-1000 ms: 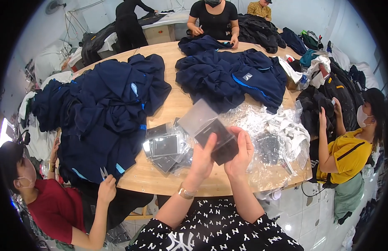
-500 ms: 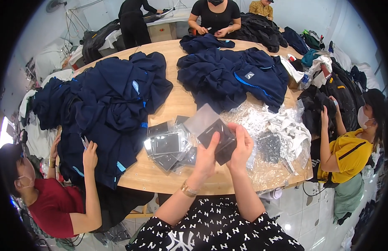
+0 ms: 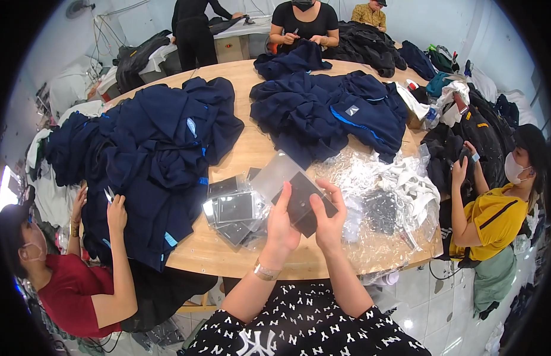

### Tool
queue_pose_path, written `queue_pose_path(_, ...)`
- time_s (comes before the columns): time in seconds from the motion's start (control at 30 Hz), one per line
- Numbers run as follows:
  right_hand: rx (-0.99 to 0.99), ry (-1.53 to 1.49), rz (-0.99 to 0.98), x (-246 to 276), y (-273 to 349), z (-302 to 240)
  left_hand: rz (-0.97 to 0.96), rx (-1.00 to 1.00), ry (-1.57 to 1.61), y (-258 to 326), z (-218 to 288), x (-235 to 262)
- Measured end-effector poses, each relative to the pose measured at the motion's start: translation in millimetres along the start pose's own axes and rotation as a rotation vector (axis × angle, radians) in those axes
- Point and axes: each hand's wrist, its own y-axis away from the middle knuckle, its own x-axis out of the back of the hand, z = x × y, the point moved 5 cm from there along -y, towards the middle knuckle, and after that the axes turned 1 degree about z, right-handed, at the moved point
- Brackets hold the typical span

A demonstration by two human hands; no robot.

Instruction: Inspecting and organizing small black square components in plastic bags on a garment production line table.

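Over the front of the table, both my hands grip a black card [image 3: 300, 207] partly inside a clear plastic sleeve [image 3: 278, 175]. The sleeve's translucent end sticks out toward the upper left. My left hand [image 3: 281, 230] is closed on the left edge, thumb on the card's face. At the right edge my right hand [image 3: 331, 224] pinches it, thumb in front and fingers partly hidden behind. Beside my left hand lies a loose pile of similar black cards in clear sleeves [image 3: 235, 206]. To the right, more black cards [image 3: 380, 212] lie beneath or among clear plastic.
Navy garments are heaped at left [image 3: 151, 148] and far centre [image 3: 323, 110]. Crumpled clear plastic and white strips [image 3: 400, 184] spread at right. A co-worker at left holds scissors [image 3: 110, 194]; another at right handles a dark item. People also work across the wooden table [image 3: 246, 142].
My right thumb has come onto the front of the black card, and the card has shifted slightly in my hands. The co-worker's scissors at left have moved a little left and nearer.
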Motion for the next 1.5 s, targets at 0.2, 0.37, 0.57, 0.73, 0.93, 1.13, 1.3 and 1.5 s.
queue_pose_path(0.2, -0.232, -0.173, -0.236, 14, -6, 5, 0.076, -0.058, 0.01, -2, 14, 4)
queue_pose_path(0.37, -0.205, -0.245, -0.244, 11, -5, 5, 0.006, -0.008, 0.039, -1, 6, 4)
queue_pose_path(0.57, -0.06, -0.344, -0.23, 9, -7, 5, -0.036, -0.179, -0.09, 5, 3, -6)
queue_pose_path(0.73, -0.035, -0.494, -0.179, 1, -10, 7, -0.015, -0.109, -0.067, 7, -15, -3)
queue_pose_path(0.93, -0.02, -0.243, -0.205, -11, -12, 0, 0.024, -0.042, -0.013, 3, -27, 9)
queue_pose_path(1.13, -0.181, -0.261, -0.244, -1, -13, 8, 0.013, -0.142, 0.018, -4, -4, 15)
queue_pose_path(1.3, 0.01, -0.162, -0.179, 7, -12, 14, 0.067, -0.142, 0.026, -6, -8, 18)
queue_pose_path(1.5, 0.072, -0.104, -0.099, 12, -13, 20, 0.188, -0.092, -0.059, -2, -36, 21)
